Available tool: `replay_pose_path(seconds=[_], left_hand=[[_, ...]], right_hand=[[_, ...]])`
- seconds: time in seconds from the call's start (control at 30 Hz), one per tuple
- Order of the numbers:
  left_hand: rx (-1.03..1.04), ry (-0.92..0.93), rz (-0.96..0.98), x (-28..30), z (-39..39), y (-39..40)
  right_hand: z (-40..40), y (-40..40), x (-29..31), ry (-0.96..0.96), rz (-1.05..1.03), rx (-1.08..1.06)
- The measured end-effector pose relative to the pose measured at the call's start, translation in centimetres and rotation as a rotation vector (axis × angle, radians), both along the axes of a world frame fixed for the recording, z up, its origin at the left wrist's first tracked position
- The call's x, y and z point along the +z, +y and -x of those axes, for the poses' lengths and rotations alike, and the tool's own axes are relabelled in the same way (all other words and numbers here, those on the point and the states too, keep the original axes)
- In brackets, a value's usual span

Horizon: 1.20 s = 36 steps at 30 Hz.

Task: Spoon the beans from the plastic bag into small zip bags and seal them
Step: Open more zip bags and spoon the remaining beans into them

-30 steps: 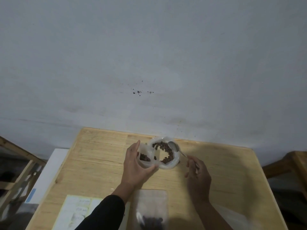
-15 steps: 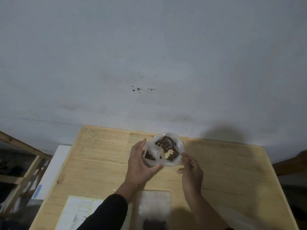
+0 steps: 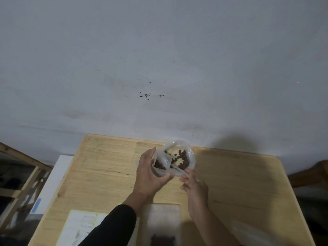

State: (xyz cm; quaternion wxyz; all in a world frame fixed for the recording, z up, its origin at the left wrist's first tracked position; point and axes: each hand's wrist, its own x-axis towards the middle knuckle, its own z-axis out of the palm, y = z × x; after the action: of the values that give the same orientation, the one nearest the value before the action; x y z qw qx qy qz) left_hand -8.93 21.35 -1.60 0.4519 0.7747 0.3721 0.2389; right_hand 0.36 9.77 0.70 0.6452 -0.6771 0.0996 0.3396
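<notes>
At the far edge of a wooden table [image 3: 99, 176], a person's left hand [image 3: 148, 174] curls around a small zip bag [image 3: 160, 166] partly filled with dark beans [image 3: 182, 158], beside the open plastic bag [image 3: 190, 157]. The right hand [image 3: 195, 187] pinches a spoon handle [image 3: 179, 170] angled toward the small bag. A filled zip bag [image 3: 161, 224] and a printed sheet [image 3: 79, 228] lie nearer the camera.

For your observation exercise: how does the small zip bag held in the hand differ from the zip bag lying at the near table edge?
The held zip bag is gripped upright by the left hand, mouth open; the lying zip bag rests flat on the table, untouched. Both are clear plastic and hold dark beans.
</notes>
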Motion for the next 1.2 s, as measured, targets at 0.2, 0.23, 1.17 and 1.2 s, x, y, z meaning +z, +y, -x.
replay_pose_path(seconds=[0.2, 0.23, 1.17, 1.2], left_hand=[[0.024, -0.009, 0.021, 0.6, 0.4, -0.2], [0.026, -0.008, 0.024, 0.7, 0.5, -0.2], [0.044, -0.061, -0.089, 3.5, 0.3, -1.1], [0.041, -0.068, -0.090, 3.6, 0.3, -1.2]], right_hand=[[-1.1, -0.4, 1.0, -0.035, -0.073, -0.089], [-1.3, -0.6, 1.2, -0.050, -0.087, -0.093], [0.8, -4.4, 8.5, -1.381, 0.113, 0.429], [0.8, -4.6, 8.4, -1.413, 0.107, 0.390]])
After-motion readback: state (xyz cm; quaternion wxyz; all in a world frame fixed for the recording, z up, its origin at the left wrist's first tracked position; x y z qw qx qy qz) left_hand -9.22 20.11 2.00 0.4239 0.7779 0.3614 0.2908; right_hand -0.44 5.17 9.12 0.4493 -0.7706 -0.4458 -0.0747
